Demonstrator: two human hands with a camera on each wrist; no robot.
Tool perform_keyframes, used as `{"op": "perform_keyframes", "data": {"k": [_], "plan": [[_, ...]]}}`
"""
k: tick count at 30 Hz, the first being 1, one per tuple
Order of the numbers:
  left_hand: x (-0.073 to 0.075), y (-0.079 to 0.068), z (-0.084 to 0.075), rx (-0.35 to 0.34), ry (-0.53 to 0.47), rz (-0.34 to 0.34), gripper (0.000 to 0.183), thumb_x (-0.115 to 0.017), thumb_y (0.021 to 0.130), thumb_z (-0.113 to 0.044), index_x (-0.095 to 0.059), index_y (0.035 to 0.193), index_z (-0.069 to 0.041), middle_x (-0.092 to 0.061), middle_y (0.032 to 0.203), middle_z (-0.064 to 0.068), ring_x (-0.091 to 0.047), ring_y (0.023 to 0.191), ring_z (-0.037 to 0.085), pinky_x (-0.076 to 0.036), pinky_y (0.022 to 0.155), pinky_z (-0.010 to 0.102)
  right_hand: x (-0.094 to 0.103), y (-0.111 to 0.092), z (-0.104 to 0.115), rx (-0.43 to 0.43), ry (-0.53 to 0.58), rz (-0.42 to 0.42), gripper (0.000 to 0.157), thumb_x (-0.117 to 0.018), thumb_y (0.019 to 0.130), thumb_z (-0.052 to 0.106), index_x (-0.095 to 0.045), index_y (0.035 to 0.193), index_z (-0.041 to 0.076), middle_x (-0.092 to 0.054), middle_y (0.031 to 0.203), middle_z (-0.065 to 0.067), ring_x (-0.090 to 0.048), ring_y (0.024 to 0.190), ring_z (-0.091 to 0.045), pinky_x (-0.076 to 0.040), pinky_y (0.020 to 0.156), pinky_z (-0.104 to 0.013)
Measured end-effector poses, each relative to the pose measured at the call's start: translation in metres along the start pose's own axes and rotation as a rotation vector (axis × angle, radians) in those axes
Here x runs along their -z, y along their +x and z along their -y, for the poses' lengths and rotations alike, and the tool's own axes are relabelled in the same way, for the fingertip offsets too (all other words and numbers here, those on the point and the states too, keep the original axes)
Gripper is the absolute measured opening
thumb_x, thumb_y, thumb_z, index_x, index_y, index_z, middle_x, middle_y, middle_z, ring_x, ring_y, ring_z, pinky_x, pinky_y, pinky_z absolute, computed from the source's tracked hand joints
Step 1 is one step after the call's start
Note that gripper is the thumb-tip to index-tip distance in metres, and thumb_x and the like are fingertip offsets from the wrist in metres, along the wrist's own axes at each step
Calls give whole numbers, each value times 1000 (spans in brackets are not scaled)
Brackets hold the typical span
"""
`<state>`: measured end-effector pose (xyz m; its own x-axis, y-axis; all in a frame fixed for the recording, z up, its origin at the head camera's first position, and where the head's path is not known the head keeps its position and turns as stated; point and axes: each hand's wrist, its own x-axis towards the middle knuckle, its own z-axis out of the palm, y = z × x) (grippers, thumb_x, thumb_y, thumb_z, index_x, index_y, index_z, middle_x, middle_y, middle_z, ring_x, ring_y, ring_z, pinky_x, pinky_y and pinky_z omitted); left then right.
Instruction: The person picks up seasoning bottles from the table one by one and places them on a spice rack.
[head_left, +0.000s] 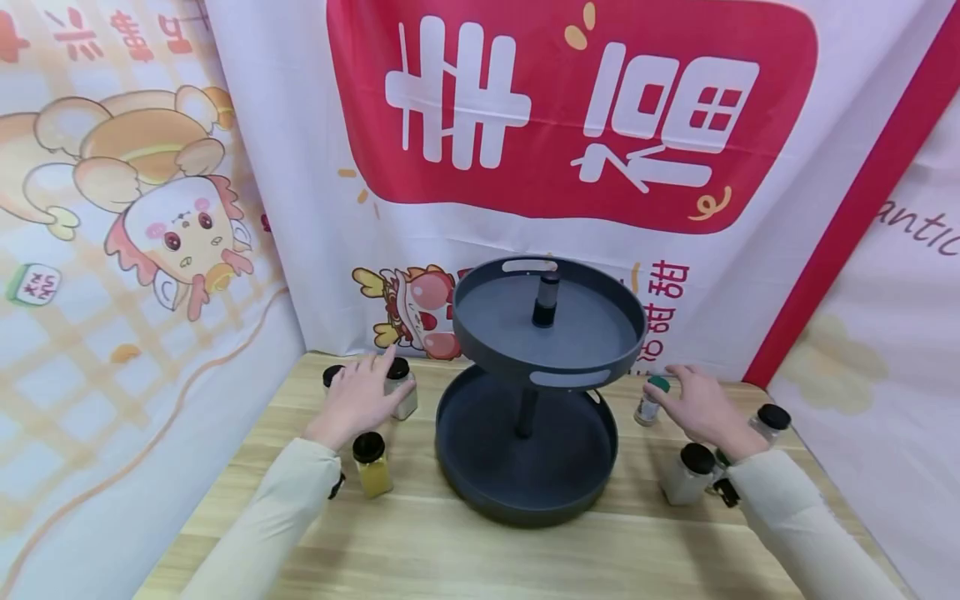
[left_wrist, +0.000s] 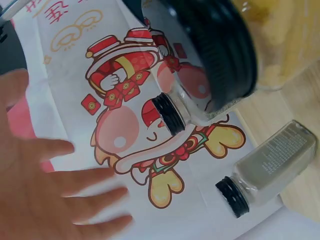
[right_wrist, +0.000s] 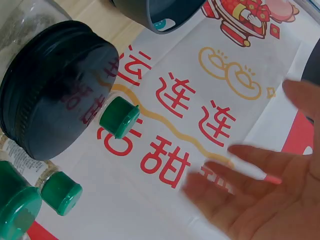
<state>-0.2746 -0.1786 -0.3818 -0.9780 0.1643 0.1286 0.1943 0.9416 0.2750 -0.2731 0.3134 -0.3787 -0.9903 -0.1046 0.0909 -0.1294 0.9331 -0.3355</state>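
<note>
My left hand (head_left: 362,397) hovers with spread fingers over the jars left of a two-tier round grey tray (head_left: 528,510). Just beyond its fingers is a black-lidded jar of pale contents (head_left: 406,402), and nearer me a jar of yellow contents (head_left: 372,475). In the left wrist view that hand (left_wrist: 55,185) holds nothing. On the other side, my right hand (head_left: 703,404) reaches out beside a small green-capped bottle (head_left: 647,408). The right wrist view shows its fingers (right_wrist: 255,157) extended, with a gap between them and the green cap (right_wrist: 120,117).
Another black-lidded jar (head_left: 332,375) is partly hidden by the left hand. Near the right forearm stand a black-lidded jar (head_left: 686,477) and a taller one (head_left: 770,421), with green-capped bottles (right_wrist: 61,192) among them. Printed cloth (head_left: 300,167) hangs behind the wooden table (head_left: 450,558).
</note>
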Motion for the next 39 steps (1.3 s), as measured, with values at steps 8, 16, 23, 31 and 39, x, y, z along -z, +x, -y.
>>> {"op": "perform_keyframes", "data": {"k": [8, 16, 23, 31, 39], "plan": [[-1, -11, 9, -70, -125, -169, 32, -52, 94, -36, -68, 104, -10, -66, 109, 10, -61, 100, 31, -49, 80, 50, -5, 1, 2, 62, 127, -45, 43, -55, 94, 41, -62, 107, 1, -67, 96, -13, -58, 73, -20, -51, 60, -35], [-11, -25, 23, -113, -244, -185, 21, -56, 94, -27, -68, 100, -10, -68, 100, 7, -64, 90, 27, -50, 79, 47, -3, -3, 5, 102, 139, -107, 37, -53, 96, 32, -62, 112, -1, -66, 103, -17, -63, 93, -33, -52, 75, -51], [-20, -38, 32, -88, -301, -168, 34, -53, 96, -35, -66, 109, -6, -67, 105, 9, -63, 95, 29, -49, 83, 47, 4, -5, 14, 128, 166, -144, 42, -48, 98, 29, -57, 120, -5, -62, 112, -24, -59, 102, -38, -50, 82, -54], [-31, -51, 43, -43, -373, -77, 60, -45, 96, -50, -54, 126, 1, -58, 122, 22, -56, 107, 39, -45, 90, 52, 14, -7, 24, 112, 245, -179, 51, -42, 100, 36, -50, 128, -6, -56, 121, -26, -55, 108, -40, -47, 87, -55], [-47, -63, 52, -12, -580, 16, 67, -56, 94, -41, -38, 137, 7, -43, 135, 31, -47, 119, 44, -41, 97, 52, 22, -4, 38, 134, 318, -235, 43, -41, 101, 27, -49, 130, -4, -53, 127, -25, -51, 115, -40, -44, 91, -56]]}}
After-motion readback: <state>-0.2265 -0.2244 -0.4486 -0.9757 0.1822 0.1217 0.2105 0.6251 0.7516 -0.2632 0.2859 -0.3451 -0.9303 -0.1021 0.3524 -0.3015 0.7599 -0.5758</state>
